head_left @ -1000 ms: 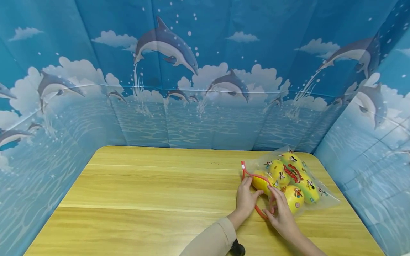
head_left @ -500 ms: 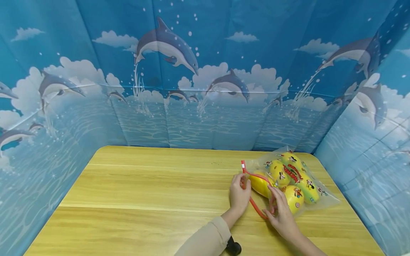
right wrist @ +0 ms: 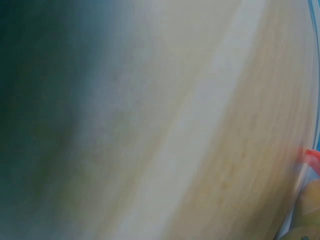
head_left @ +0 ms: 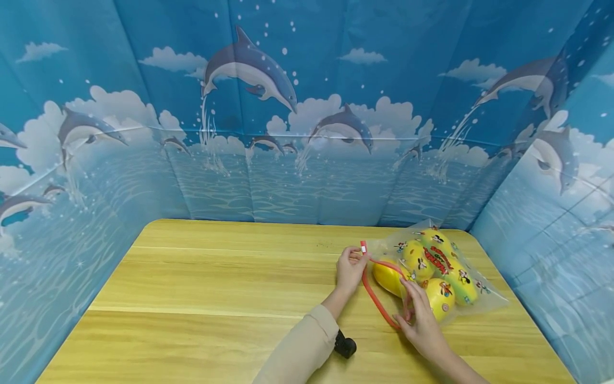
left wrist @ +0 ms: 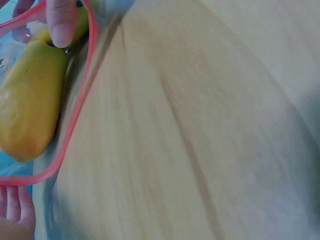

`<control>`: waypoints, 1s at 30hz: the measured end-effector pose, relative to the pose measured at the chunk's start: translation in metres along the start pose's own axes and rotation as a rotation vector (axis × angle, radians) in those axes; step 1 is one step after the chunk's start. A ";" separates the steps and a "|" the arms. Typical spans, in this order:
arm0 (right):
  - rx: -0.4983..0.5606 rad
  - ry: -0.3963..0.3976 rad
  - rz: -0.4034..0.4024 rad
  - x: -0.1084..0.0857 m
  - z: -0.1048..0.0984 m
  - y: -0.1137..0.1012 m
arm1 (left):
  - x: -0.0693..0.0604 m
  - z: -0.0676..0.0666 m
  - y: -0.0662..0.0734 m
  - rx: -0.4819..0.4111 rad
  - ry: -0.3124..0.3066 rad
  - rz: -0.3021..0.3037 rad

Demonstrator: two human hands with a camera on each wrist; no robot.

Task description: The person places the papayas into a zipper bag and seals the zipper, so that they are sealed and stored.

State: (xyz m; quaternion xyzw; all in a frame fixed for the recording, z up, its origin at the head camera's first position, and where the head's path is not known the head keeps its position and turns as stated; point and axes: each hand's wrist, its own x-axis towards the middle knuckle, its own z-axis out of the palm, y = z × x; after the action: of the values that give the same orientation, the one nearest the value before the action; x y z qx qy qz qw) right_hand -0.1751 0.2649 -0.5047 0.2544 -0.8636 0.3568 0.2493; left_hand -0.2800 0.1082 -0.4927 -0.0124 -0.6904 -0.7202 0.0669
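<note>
A clear zip bag with cartoon prints and a red zip edge lies at the table's right side. Several yellow-green fruits, like mangoes, are inside it. One yellow fruit sits right at the wide mouth; the left wrist view shows this fruit within the red loop. My left hand pinches the far end of the mouth, close to the white-marked red tab. At the near end, my right hand holds the rim between thumb and fingers. The right wrist view catches mostly blurred table.
The wooden table stretches left of the bag. A black rounded object shows beside the left sleeve. A dolphin-print curtain closes off the back and sides.
My left hand has slid left and away along the red edge to its far corner. The mouth has widened, showing more of the front fruit. My right hand stays in place.
</note>
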 end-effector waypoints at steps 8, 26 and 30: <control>-0.011 -0.007 -0.024 0.000 0.000 -0.001 | 0.003 0.003 0.001 -0.044 0.000 -0.067; 0.009 -0.074 0.132 0.057 -0.022 -0.008 | 0.009 -0.003 -0.004 -0.137 -0.005 -0.151; -0.010 -0.288 0.167 0.091 -0.036 -0.006 | 0.009 -0.005 -0.005 -0.141 -0.012 -0.155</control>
State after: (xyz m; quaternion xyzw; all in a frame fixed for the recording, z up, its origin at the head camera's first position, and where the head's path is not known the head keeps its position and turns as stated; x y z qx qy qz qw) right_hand -0.2305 0.2642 -0.4237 0.2288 -0.9105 0.3316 0.0934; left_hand -0.2895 0.1028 -0.4966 0.0321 -0.6374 -0.7698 0.0061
